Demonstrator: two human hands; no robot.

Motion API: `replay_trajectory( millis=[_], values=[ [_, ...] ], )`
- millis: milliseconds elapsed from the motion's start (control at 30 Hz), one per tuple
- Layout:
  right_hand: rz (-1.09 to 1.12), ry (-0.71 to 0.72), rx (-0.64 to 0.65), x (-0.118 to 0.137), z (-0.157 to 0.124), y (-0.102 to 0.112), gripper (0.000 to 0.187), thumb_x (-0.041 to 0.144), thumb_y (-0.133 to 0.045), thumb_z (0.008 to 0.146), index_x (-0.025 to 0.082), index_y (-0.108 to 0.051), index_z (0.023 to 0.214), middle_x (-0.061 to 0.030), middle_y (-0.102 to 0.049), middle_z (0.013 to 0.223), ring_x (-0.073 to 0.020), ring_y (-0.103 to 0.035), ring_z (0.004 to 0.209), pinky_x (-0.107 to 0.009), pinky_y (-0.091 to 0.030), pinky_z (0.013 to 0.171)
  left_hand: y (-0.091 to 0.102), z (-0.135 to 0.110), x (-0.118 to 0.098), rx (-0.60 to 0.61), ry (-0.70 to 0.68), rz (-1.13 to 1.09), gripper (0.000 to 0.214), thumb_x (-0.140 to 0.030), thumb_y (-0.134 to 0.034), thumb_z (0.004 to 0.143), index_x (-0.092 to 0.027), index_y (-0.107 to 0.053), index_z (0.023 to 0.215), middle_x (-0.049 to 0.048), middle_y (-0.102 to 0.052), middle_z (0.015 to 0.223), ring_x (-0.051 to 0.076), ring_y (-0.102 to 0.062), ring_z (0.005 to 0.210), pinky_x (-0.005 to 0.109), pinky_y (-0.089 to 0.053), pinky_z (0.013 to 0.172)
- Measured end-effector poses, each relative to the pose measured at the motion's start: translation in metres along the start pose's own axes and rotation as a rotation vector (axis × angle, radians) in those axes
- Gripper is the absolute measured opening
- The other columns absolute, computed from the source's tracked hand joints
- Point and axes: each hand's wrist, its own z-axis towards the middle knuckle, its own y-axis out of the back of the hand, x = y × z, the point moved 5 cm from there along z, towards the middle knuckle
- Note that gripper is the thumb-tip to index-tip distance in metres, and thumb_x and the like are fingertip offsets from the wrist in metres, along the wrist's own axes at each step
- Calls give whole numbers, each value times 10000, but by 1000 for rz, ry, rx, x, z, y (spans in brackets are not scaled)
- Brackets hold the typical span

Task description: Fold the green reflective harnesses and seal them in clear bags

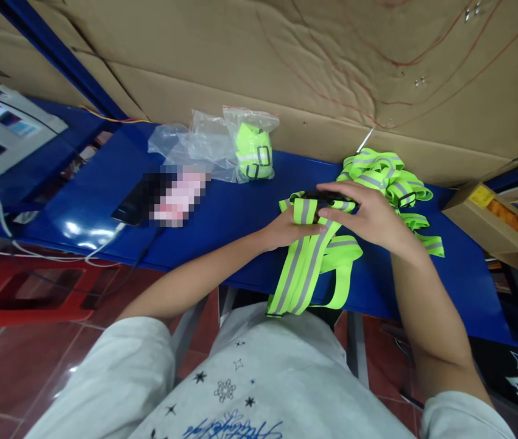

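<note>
Both hands are on a fluorescent yellow-green reflective strap (296,274) with grey stripes, which hangs in long loops over the front edge of the blue table. My left hand (289,228) is closed round its upper part, the thumb lying across the band. From the right, my right hand (363,213) pinches the same strap at a black piece along its top, whose kind I cannot make out. Behind my right hand lies a heap of similar reflective straps (378,171) with black buckles. A clear plastic bag (253,146) with a folded strap inside stands at the back.
Crumpled clear bags (208,140) lie beside the filled one. A dark phone (133,201) with a cable sits left on the blue table (71,201). An open cardboard box (487,225) is at the right end, a white machine (7,128) at far left, a red stool (30,289) below.
</note>
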Motion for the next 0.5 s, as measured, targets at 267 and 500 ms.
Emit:
replay_trajectory(
  millis=[267,500],
  values=[
    [-285,-15,203,20,10,-10,604,587,-734,931,268,-682,1442,-88,-715,1402,-344,-684,1239,-462,-509,1041,-2,0,-1,57,-2,-19,458,-453,-967,692,-148,-767,970,52,-763,955,205,-697,939,338,-562,885],
    [-222,-39,40,21,32,-1,687,741,-604,956,191,-508,556,22,-403,511,-104,-334,526,-328,-239,575,-11,-11,-11,100,173,-174,453,-422,-951,746,-146,-767,1054,94,-798,997,221,-758,913,386,-613,921]
  ],
)
